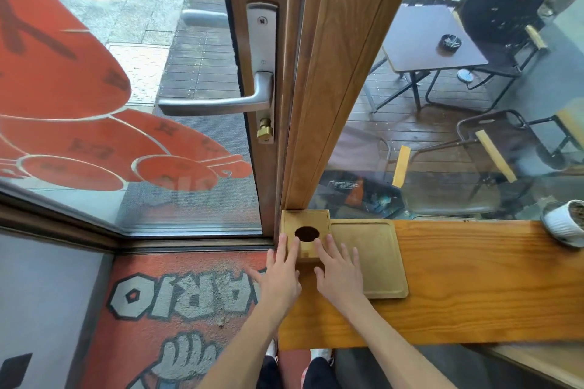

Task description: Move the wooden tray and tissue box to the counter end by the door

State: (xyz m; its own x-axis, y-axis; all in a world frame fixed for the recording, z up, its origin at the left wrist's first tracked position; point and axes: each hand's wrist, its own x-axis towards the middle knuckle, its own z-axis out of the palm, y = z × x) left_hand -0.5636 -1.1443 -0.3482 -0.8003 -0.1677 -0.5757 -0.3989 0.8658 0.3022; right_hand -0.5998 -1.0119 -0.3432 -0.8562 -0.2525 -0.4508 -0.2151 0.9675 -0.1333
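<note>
So the square wooden tissue box with the round dark hole [306, 232] sits at the counter's far-left corner by the door, just beyond both hands; left hand [282, 276] and right hand [339, 271] lie flat, fingers spread, gripping nothing, the flat wooden tray [376, 257] touching the box's right side.

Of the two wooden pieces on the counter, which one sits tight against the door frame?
The tissue box, the one with the round hole on top; the flat wooden tray lies beside it, farther from the frame.

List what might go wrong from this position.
1. The square wooden tissue box with a round hole sits at the counter's very end; the left hand nudging it could tip it off.
2. The flat wooden tray lies under the right hand and may slide.
</note>
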